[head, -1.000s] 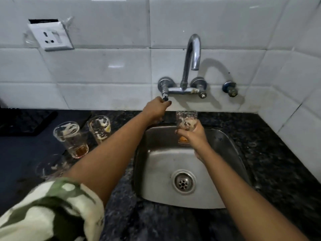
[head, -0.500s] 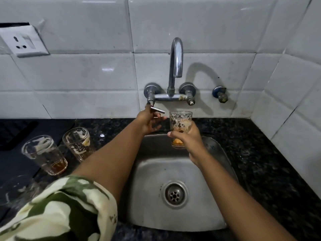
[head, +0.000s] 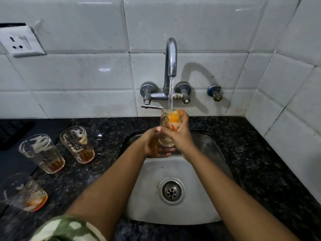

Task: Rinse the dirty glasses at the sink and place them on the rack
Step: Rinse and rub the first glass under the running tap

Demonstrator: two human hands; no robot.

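A dirty glass (head: 167, 126) with orange residue is held over the steel sink (head: 175, 211), right under the running tap (head: 171, 56). Water streams into it. My right hand (head: 180, 134) wraps around the glass from the right. My left hand (head: 153, 145) cups its base and left side. Three more dirty glasses stand on the counter to the left: one (head: 78, 145) nearest the sink, one (head: 42, 153) beside it, and one (head: 26, 193) near the left edge, blurred.
A dark mat or rack (head: 15, 134) lies at the far left on the black granite counter (head: 260, 162). The tap lever (head: 151, 106) sticks out sideways. A wall socket (head: 19, 42) is at the upper left. White tiled walls close in behind and right.
My left hand left the tap lever and came down to the glass. Water now runs from the tap. The glass moved under the stream.
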